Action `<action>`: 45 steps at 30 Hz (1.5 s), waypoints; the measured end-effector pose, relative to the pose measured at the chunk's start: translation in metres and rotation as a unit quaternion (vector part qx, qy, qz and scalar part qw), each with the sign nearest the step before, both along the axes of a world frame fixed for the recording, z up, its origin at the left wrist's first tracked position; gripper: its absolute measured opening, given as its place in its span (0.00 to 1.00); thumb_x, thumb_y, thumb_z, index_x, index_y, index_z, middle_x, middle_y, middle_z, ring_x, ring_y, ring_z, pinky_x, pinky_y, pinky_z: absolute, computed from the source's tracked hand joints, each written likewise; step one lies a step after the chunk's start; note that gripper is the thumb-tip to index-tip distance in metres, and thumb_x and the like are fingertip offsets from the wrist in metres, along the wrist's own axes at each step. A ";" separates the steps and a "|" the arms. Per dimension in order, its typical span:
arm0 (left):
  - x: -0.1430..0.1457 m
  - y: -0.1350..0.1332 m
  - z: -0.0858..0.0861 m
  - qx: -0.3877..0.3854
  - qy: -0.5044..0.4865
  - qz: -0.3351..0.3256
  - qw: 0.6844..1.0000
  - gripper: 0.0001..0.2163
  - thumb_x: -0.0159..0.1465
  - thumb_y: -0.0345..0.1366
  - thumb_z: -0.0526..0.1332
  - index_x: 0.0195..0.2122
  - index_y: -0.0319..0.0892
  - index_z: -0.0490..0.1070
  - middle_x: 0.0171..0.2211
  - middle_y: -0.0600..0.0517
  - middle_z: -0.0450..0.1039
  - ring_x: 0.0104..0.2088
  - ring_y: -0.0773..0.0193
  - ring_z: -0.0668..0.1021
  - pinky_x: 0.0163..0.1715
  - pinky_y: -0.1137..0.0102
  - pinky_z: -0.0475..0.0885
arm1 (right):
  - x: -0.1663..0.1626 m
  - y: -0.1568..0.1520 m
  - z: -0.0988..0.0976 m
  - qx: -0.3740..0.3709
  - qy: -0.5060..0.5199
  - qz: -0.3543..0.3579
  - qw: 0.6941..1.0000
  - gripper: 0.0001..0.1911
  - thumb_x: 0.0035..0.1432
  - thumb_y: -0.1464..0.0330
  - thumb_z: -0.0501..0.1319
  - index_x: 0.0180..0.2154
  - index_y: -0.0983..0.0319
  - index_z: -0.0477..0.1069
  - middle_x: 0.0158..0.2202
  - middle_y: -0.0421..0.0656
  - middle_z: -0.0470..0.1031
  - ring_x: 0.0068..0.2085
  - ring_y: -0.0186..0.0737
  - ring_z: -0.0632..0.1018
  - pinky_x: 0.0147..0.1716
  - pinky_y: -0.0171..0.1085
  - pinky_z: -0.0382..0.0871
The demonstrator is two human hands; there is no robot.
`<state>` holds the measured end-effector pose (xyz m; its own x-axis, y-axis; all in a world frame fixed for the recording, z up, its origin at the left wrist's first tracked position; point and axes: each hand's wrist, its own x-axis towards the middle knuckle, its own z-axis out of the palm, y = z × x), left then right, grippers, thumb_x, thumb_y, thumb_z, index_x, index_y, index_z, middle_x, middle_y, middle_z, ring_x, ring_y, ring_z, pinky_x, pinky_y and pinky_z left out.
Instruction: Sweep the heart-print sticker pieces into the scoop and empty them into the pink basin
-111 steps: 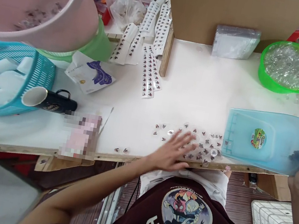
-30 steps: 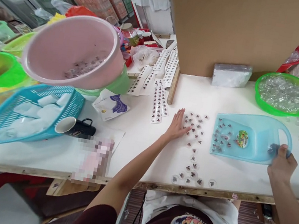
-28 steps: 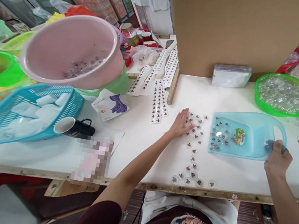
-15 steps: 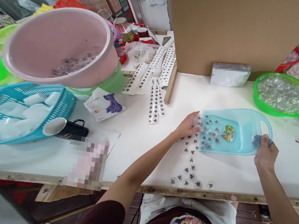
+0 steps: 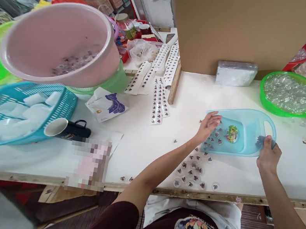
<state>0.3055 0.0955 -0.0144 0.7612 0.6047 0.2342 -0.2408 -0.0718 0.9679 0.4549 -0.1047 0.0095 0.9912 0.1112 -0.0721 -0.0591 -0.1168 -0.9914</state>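
Observation:
My right hand (image 5: 269, 154) is wrapped round the looped handle of a translucent blue plastic scoop (image 5: 250, 141), which lies flat on the table. Over the scoop's left edge is my left hand (image 5: 209, 124), its fingers stretched out and a little apart, with no object gripped. Inside the scoop, small clear round pieces with dark prints (image 5: 217, 135) gather near that edge, partly hidden by my left hand. More loose printed pieces (image 5: 190, 171) lie on the white tabletop below, close to its front edge.
A green bowl (image 5: 289, 111) of clear pieces stands at the back right. On the left are a pink basin (image 5: 39, 35), a blue basket (image 5: 67, 105) and a tipped black mug (image 5: 74, 130). Sticker sheets (image 5: 158, 101) lie near a wooden strip; a cardboard panel (image 5: 245, 28) stands behind.
My left hand has moved right, from beside the scoop's edge to above it. More pieces lie gathered on the table below the scoop. My right hand keeps its hold on the handle.

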 end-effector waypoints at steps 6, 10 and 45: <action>-0.025 0.015 0.015 0.066 0.057 0.055 0.995 0.28 0.70 0.60 0.54 0.62 0.46 0.65 0.63 0.41 0.70 0.65 0.47 0.70 0.65 0.51 0.64 | 0.001 -0.003 -0.001 0.009 0.003 0.006 1.000 0.30 0.50 0.41 0.67 0.31 0.63 0.73 0.30 0.40 0.74 0.33 0.34 0.74 0.37 0.37 0.70; -0.049 0.021 0.003 0.047 0.214 0.129 0.967 0.34 0.71 0.62 0.47 0.69 0.44 0.56 0.73 0.41 0.53 0.73 0.48 0.56 0.71 0.50 0.52 | -0.001 -0.004 -0.001 -0.019 -0.006 0.013 1.000 0.31 0.51 0.39 0.66 0.30 0.63 0.72 0.28 0.39 0.72 0.33 0.35 0.73 0.35 0.38 0.69; -0.149 -0.001 -0.016 0.433 0.335 -0.044 0.836 0.58 0.59 0.71 0.57 0.75 0.36 0.31 0.75 0.32 0.40 0.75 0.41 0.45 0.73 0.46 0.38 | 0.007 -0.061 0.011 -0.048 -0.019 0.019 0.998 0.35 0.46 0.38 0.68 0.34 0.65 0.77 0.30 0.44 0.78 0.30 0.36 0.75 0.34 0.39 0.73</action>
<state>0.1566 0.0949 -0.0303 0.9292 0.3651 0.0579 0.2943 -0.8254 0.4817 0.4619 -0.1659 0.0208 0.9885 0.1433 -0.0476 -0.0163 -0.2127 -0.9770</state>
